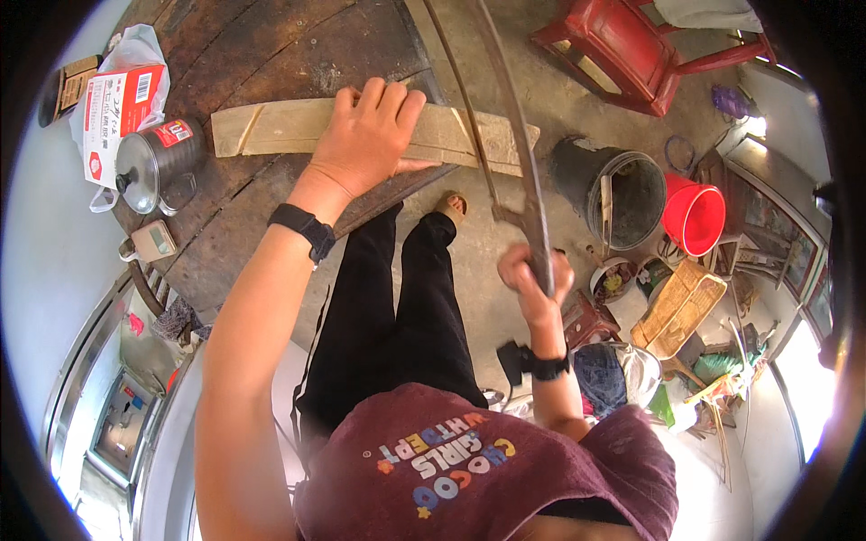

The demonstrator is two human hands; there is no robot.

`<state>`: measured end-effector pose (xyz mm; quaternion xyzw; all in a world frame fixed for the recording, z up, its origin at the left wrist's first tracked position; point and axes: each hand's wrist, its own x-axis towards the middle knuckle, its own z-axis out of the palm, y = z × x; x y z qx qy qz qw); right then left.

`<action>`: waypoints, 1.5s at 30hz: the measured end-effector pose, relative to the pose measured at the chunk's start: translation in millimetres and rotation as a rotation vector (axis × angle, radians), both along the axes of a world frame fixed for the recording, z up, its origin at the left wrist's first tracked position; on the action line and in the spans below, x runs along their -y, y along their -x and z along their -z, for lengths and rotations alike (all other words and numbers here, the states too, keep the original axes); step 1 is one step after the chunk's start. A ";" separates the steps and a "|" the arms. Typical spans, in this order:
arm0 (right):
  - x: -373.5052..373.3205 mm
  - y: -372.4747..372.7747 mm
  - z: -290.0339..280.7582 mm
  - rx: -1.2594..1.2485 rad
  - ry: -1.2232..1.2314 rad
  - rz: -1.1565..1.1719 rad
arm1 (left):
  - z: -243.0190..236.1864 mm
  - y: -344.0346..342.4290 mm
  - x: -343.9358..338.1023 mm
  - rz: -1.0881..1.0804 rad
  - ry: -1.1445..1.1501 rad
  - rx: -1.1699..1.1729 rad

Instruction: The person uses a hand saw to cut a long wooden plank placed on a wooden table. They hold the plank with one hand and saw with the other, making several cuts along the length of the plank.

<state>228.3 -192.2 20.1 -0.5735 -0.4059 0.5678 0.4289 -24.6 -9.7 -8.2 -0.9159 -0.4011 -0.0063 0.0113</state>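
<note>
A long, slightly curved wooden board (293,126) lies across the corner of a dark wooden table (225,50), its right end jutting past the edge. My left hand (370,135) presses over the middle of the board, fingers across its top and thumb along the near edge. In my right hand (537,275), closed in a fist, is the end of a frame saw (519,108). The saw's thin blade crosses the overhanging part of the board, beside a pale slanted line. Whether the teeth sit in a cut is hard to see.
At the table's left stand a lidded metal pot (162,167), a red and white box (122,113) and a small device (153,241). On the floor to the right are a dark bucket (645,203), a red bucket (702,216), a wicker basket (677,307) and a red stool (622,50).
</note>
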 end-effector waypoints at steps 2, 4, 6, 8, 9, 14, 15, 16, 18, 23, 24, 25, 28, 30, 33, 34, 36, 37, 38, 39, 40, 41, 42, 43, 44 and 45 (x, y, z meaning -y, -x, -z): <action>14.8 -1.7 -9.2 -0.141 0.022 0.041 | 0.6 1.2 0.1 0.006 -0.002 -0.020; 15.4 -5.0 -8.6 -0.087 -0.008 0.001 | 3.0 1.3 -0.1 -0.003 -0.003 0.016; 1.9 -7.3 0.5 0.012 -0.107 -0.060 | 3.8 1.8 -1.3 -0.003 -0.013 0.034; -15.4 -6.6 11.8 -0.012 -0.045 -0.064 | 3.0 1.4 -1.0 0.006 -0.002 0.047; -21.9 -5.0 15.8 -0.037 -0.024 -0.056 | 2.1 1.2 -1.0 0.005 0.003 0.030; -4.7 4.7 3.6 0.065 0.025 -0.082 | -0.7 1.9 -4.3 0.067 -0.066 0.021; 1.4 5.6 -0.1 -0.019 -0.019 -0.027 | -0.2 2.0 -5.9 0.070 -0.074 0.019; 8.0 4.5 -5.8 -0.092 0.035 0.003 | -0.2 2.6 -6.0 0.075 -0.073 0.015; 12.7 4.1 -10.5 -0.104 0.058 0.000 | 1.5 2.3 -5.3 0.062 -0.066 0.010; -18.1 8.6 7.2 -0.066 -0.027 0.046 | 4.5 0.2 -3.7 0.021 -0.096 0.058; -26.1 6.3 11.7 -0.092 -0.007 -0.007 | 4.1 -0.3 -2.9 0.010 -0.072 0.056; -29.3 7.0 14.4 -0.092 -0.009 -0.015 | 3.5 -0.4 -3.4 0.000 -0.055 0.051; -19.9 3.2 8.5 0.091 0.033 -0.105 | 2.2 0.3 -4.0 0.007 -0.043 0.013; 1.5 -1.0 -6.3 -0.031 0.001 -0.013 | 2.9 0.2 -3.7 0.016 -0.063 0.010; 17.4 -0.5 -16.8 -0.080 0.027 0.011 | 4.6 0.7 -3.4 0.031 -0.075 0.042; 15.5 1.0 -14.8 -0.051 -0.006 0.009 | 5.5 1.1 -3.8 0.033 -0.065 0.055; -1.8 7.9 0.1 0.064 -0.179 0.000 | 6.0 2.2 -6.7 0.046 -0.080 0.077; -12.3 9.2 8.2 0.014 -0.079 0.010 | 5.7 2.0 -6.6 0.054 -0.090 0.089; -23.4 7.0 14.9 -0.056 -0.052 0.007 | 4.8 2.5 -7.3 0.065 -0.102 0.101; -27.6 7.9 18.1 -0.091 0.043 0.024 | 3.7 3.0 -6.8 0.058 -0.113 0.088; -27.1 8.5 17.5 -0.243 0.067 0.086 | 3.4 2.8 -7.4 0.051 -0.124 0.081; -25.1 7.2 16.5 -0.181 0.033 0.002 | 3.5 1.7 -7.1 0.054 -0.130 0.070; -18.2 8.6 13.1 -0.109 0.010 -0.009 | 3.5 1.6 -7.3 0.063 -0.116 0.070; -6.5 12.4 7.7 -0.036 0.004 -0.048 | 3.4 1.9 -7.2 0.078 -0.101 0.059; 1.5 9.6 2.7 -0.034 -0.025 -0.003 | 2.8 3.0 -8.6 0.087 -0.109 0.035; 8.2 9.3 -1.0 -0.131 -0.026 0.020 | 2.2 4.7 -11.8 0.088 -0.109 0.033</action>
